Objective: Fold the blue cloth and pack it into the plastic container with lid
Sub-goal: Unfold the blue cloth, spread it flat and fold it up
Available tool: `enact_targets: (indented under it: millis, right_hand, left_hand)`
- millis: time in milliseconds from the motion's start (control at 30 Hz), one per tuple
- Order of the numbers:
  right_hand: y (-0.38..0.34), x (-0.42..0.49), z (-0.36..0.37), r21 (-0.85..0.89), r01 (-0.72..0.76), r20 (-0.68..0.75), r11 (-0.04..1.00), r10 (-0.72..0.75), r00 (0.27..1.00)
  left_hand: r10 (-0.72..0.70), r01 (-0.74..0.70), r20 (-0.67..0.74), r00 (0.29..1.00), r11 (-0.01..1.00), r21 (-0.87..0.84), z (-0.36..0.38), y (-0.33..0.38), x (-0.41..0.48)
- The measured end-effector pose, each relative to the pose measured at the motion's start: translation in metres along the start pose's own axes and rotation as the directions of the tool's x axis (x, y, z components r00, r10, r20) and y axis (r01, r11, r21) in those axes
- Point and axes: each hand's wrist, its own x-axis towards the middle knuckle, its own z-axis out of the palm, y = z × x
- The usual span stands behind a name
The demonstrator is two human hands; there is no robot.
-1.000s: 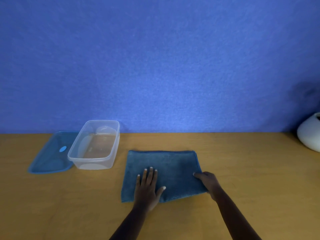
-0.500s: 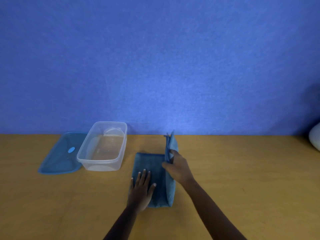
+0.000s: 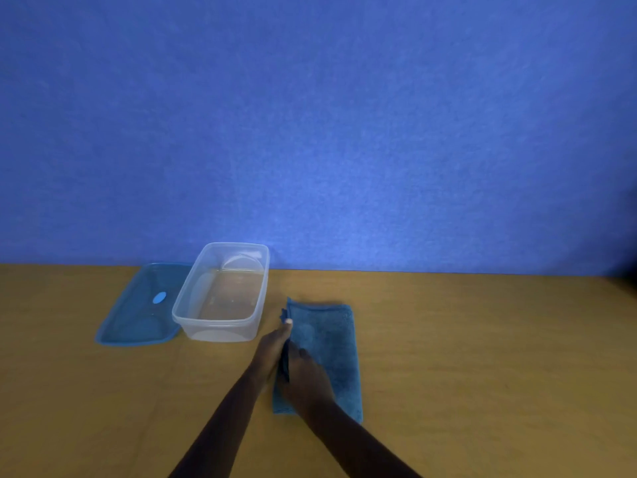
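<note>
The blue cloth (image 3: 331,350) lies on the wooden table as a narrow folded rectangle, long side running away from me. My left hand (image 3: 272,350) lies with straight fingers along the cloth's left edge, fingertips pointing to its far corner. My right hand (image 3: 305,379) rests on the cloth's near left part and holds the folded-over edge there, right beside my left hand. The clear plastic container (image 3: 220,334) stands open and empty just left of the cloth. Its blue lid (image 3: 138,315) lies flat on the table at the container's left side.
A blue wall (image 3: 310,132) closes off the table's far edge right behind the container. The wooden table (image 3: 482,357) stretches right of the cloth and toward me on the left.
My right hand has carried the cloth's right half over to the left and laid it down, halving the cloth's width. My left hand slid off the cloth to its left edge. The view shifted left.
</note>
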Motion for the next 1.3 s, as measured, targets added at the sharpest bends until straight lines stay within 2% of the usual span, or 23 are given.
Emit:
enact_targets:
  millis: [133, 300, 567, 633, 700, 767, 833, 900, 933, 1067, 1100, 1133, 1167, 1233, 1300]
  right_hand:
    - [0.002, -0.002, 0.008, -0.002, 0.002, 0.034, 1.0, -0.002, 0.999]
    - [0.007, -0.008, 0.012, -0.017, 0.03, 0.105, 0.999, -0.028, 0.994]
    - [0.027, -0.023, 0.02, -0.101, 0.277, 0.193, 0.956, -0.254, 0.948]
    - [0.033, -0.026, 0.02, -0.114, 0.354, 0.208, 0.928, -0.326, 0.922]
    - [0.04, -0.029, 0.018, -0.093, 0.393, 0.202, 0.915, -0.369, 0.907]
    - [0.049, -0.031, 0.012, -0.112, 0.346, 0.135, 0.931, -0.331, 0.934]
    - [0.056, -0.031, 0.006, -0.08, 0.255, -0.039, 0.964, -0.258, 0.965]
    - [0.07, -0.024, 0.005, -0.071, 0.179, -0.258, 0.981, -0.191, 0.947]
    - [0.075, -0.019, 0.004, -0.097, 0.143, -0.296, 0.985, -0.166, 0.941]
    - [0.085, -0.01, 0.003, -0.264, -0.037, -0.266, 0.964, -0.036, 0.963]
    - [0.085, -0.011, 0.002, -0.281, -0.063, -0.253, 0.958, -0.011, 0.967]
    - [0.086, -0.011, 0.003, -0.307, -0.083, -0.256, 0.948, 0.002, 0.967]
    - [0.089, -0.011, 0.007, -0.278, -0.075, -0.239, 0.958, 0.006, 0.971]
    - [0.097, -0.008, 0.017, -0.177, -0.075, -0.136, 0.981, 0.051, 0.989]
    - [0.104, -0.006, 0.024, -0.188, -0.096, -0.102, 0.977, 0.078, 0.992]
  left_hand:
    - [0.109, -0.079, -0.094, 0.99, 0.958, 0.276, 0.004, 0.006, 0.014]
    - [0.206, -0.143, -0.11, 0.972, 0.897, 0.418, 0.001, 0.002, 0.025]
    - [0.299, -0.171, -0.135, 0.945, 0.801, 0.574, 0.005, -0.005, 0.025]
    - [0.328, -0.163, -0.148, 0.933, 0.751, 0.64, 0.009, -0.007, 0.023]
    - [0.359, -0.126, -0.161, 0.919, 0.656, 0.744, 0.016, -0.007, 0.02]
    - [0.425, -0.109, -0.171, 0.889, 0.559, 0.822, 0.022, -0.007, 0.015]
    - [0.487, -0.122, -0.144, 0.861, 0.473, 0.872, 0.027, -0.008, 0.006]
    - [0.566, -0.189, -0.052, 0.823, 0.359, 0.914, 0.031, -0.013, -0.003]
    - [0.593, -0.24, 0.014, 0.805, 0.303, 0.922, 0.032, -0.018, -0.006]
    - [0.543, -0.289, 0.219, 0.81, 0.045, 0.956, 0.035, -0.03, -0.02]
    - [0.495, -0.292, 0.244, 0.834, 0.021, 0.956, 0.033, -0.031, -0.022]
    - [0.41, -0.271, 0.229, 0.883, 0.048, 0.961, 0.03, -0.035, -0.021]
    - [0.393, -0.23, 0.192, 0.899, 0.054, 0.972, 0.027, -0.04, -0.019]
    - [0.398, -0.179, 0.15, 0.905, 0.037, 0.983, 0.021, -0.044, -0.016]
    - [0.389, -0.174, 0.15, 0.909, 0.027, 0.984, 0.019, -0.045, -0.013]
